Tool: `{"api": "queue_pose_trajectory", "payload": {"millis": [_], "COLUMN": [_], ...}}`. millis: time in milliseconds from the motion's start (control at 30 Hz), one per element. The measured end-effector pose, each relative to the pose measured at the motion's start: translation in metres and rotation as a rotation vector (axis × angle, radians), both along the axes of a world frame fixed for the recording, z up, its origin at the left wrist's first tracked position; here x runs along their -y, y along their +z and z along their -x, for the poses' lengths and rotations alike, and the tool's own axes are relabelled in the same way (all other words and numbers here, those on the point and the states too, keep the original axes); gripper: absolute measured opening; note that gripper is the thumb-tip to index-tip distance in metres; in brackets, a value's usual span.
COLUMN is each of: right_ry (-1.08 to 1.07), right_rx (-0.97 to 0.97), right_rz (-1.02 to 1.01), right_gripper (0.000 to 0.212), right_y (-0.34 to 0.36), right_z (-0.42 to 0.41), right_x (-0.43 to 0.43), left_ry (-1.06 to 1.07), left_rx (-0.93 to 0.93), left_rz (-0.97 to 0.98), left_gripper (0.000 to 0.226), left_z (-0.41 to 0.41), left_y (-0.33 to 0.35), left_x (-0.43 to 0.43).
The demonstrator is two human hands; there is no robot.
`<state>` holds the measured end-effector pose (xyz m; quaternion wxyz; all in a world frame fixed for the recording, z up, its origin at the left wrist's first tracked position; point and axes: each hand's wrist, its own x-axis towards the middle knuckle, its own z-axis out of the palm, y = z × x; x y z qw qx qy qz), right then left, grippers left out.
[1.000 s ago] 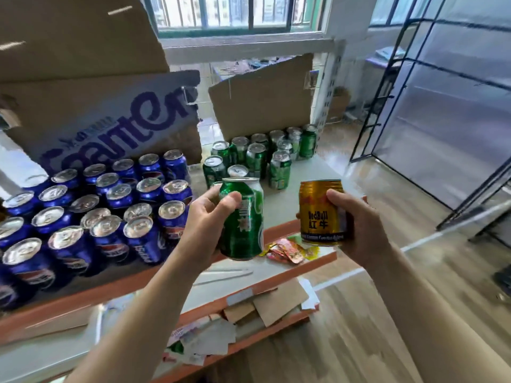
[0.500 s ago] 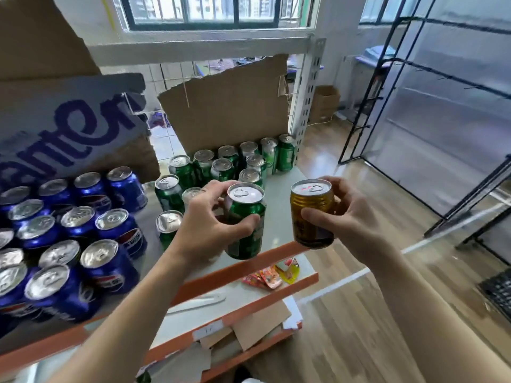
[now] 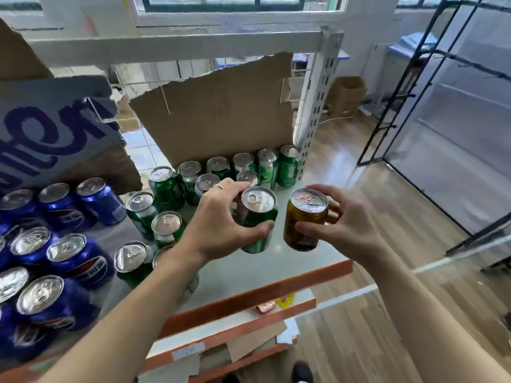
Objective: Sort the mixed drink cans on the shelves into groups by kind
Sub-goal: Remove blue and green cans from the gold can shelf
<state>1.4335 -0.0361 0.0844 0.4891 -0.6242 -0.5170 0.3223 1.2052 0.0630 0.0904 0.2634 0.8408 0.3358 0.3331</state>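
Daylight enters through a window [image 3: 235, 0] in a white wall [image 3: 359, 37]. At right, a black metal frame [image 3: 402, 95] and cardboard box [image 3: 347, 95] stand on wood floor [image 3: 359, 341].

"How did the green can [image 3: 258, 217] look?"

"Green sides, silver top, tab unopened. It was upright over the shelf [image 3: 249, 275], gripped by the left hand [image 3: 218, 225]. I couldn't tell whether its base touched."

"And the gold can [image 3: 305, 219]?"

"Dark gold, also sealed and roughly upright. The right hand [image 3: 345, 225] held it just beside the green one, with a narrow gap between them."

"The others?"

"The green cans [image 3: 193, 183] stood clustered at the shelf's back and middle. The blue cans [image 3: 63, 252] were packed together on the left, a few of them leaning."
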Motion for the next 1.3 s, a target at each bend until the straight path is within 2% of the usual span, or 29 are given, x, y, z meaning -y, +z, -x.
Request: {"api": "queue_pose_trajectory", "payload": {"millis": [100,233,433,533,667,867,1133,1300], "right_ry": [0.05,0.104,0.154,0.193,0.232,0.262,0.3,0.332], "right_rx": [0.068,0.067,0.112,0.153,0.156,0.138,0.156,0.207], "right_rz": [0.001,-0.007,-0.057,-0.073,-0.081,-0.065,-0.099,-0.13], "right_gripper": [0.072,0.073,0.074,0.077,0.076,0.079,0.077,0.076], "right_y": [-0.007,-0.018,-0.029,-0.033,-0.04,-0.045,-0.039,-0.038], "right_z": [-0.023,-0.052,-0.089,-0.099,-0.105,-0.107,-0.106,-0.104], "right_x": [-0.012,-0.027,-0.056,-0.066,-0.077,-0.086,-0.09,-0.091], "left_ry": [-0.027,-0.031,0.05,0.109,0.245,0.332,0.406,0.434], "left_rx": [-0.065,-0.173,-0.476,-0.536,-0.567,-0.726,-0.882,-0.829], "left_rz": [0.0,-0.03,-0.167,-0.152,-0.15,-0.312,-0.081,-0.087], "left_gripper": [0.067,0.06,0.066,0.066,0.077,0.078,0.072,0.07], "left_z": [-0.021,-0.049,-0.087,-0.096,-0.105,-0.112,-0.125,-0.115], "left_y": [0.002,0.003,-0.011,-0.025,-0.04,-0.042,-0.048,-0.042], "left_x": [-0.005,-0.013,-0.039,-0.051,-0.059,-0.065,-0.069,-0.057]}}
